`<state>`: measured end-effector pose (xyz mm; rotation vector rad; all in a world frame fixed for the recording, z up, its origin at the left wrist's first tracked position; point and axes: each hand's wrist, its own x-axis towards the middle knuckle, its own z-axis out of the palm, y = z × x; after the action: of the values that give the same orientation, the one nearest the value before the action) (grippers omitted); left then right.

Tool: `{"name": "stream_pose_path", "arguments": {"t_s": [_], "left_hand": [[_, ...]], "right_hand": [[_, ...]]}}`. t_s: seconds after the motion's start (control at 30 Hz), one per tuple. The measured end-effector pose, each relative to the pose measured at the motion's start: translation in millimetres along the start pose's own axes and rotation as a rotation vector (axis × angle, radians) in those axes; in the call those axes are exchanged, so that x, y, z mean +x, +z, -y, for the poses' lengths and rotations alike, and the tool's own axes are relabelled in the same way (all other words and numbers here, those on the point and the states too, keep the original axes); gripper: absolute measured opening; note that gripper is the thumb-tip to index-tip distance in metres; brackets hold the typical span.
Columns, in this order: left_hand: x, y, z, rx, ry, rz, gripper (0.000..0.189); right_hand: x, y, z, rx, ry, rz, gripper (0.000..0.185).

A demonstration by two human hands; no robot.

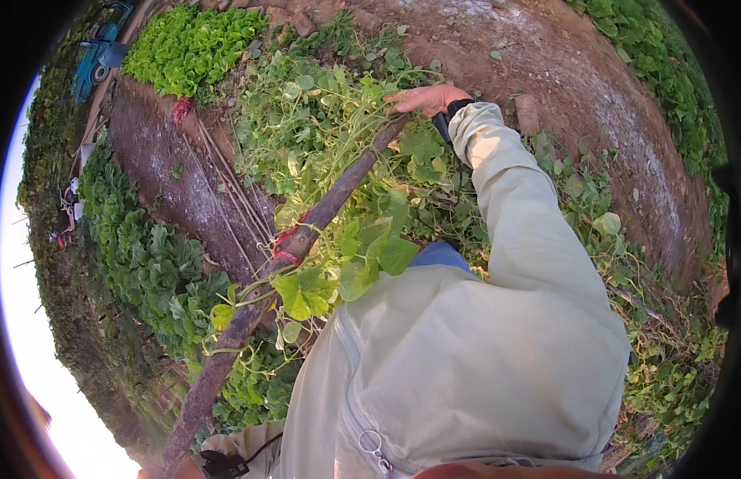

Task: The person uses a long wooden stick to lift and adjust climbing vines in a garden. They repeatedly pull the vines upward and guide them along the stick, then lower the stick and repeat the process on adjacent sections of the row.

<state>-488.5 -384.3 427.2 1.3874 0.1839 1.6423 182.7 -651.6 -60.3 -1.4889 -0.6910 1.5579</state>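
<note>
A long wooden pole (pixel 346 185) slants from the lower left corner to the upper middle, with red ties (pixel 286 248) around it. Climbing vines with broad green leaves (pixel 310 293) cling to its shaft and spread beside its upper end. My right hand (pixel 427 100), a black band at its wrist, lies at that end against the vine stems, fingers stretched to the left; its grip underneath is hidden. At the bottom left edge, my left hand (pixel 188 470) is wrapped around the pole, mostly cut off by the picture's rim. A light jacket (pixel 460 359) covers my body and arms.
Tangled vines (pixel 274 120) cover the ground ahead. Thin poles (pixel 226 179) lie on bare soil beside leafy green plants (pixel 161 257). A bright green leafy patch (pixel 191 48) grows at the top left, near a blue vehicle (pixel 98 63). A brick (pixel 527 114) lies beyond my right wrist.
</note>
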Motion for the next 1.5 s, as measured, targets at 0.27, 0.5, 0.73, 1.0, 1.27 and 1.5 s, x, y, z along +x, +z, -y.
{"name": "stream_pose_path", "arguments": {"t_s": [0.27, 0.5, 0.73, 1.0, 1.27, 1.5], "left_hand": [[59, 4, -17, -0.461, -0.151, 0.158, 0.041], [53, 62, 45, -0.391, -0.13, 0.283, 0.042], [44, 97, 71, -0.614, -0.203, 0.039, 0.035], [15, 133, 92, -0.479, -0.22, 0.17, 0.027], [5, 150, 85, -0.523, -0.128, 0.345, 0.034], [-12, 158, 86, -0.597, -0.14, 0.434, 0.029]], "right_hand": [[-4, -3, 31, -0.647, -0.131, -0.5, 0.037], [-54, 127, 138, -0.455, -0.485, -0.486, 0.031], [-108, 258, 171, -0.291, -0.591, -0.506, 0.035], [-85, 263, 167, -0.648, -0.826, -0.915, 0.029], [-108, 250, 205, -0.923, -0.814, -0.778, 0.033], [-87, 269, 243, -0.575, -0.945, -0.254, 0.032]]}}
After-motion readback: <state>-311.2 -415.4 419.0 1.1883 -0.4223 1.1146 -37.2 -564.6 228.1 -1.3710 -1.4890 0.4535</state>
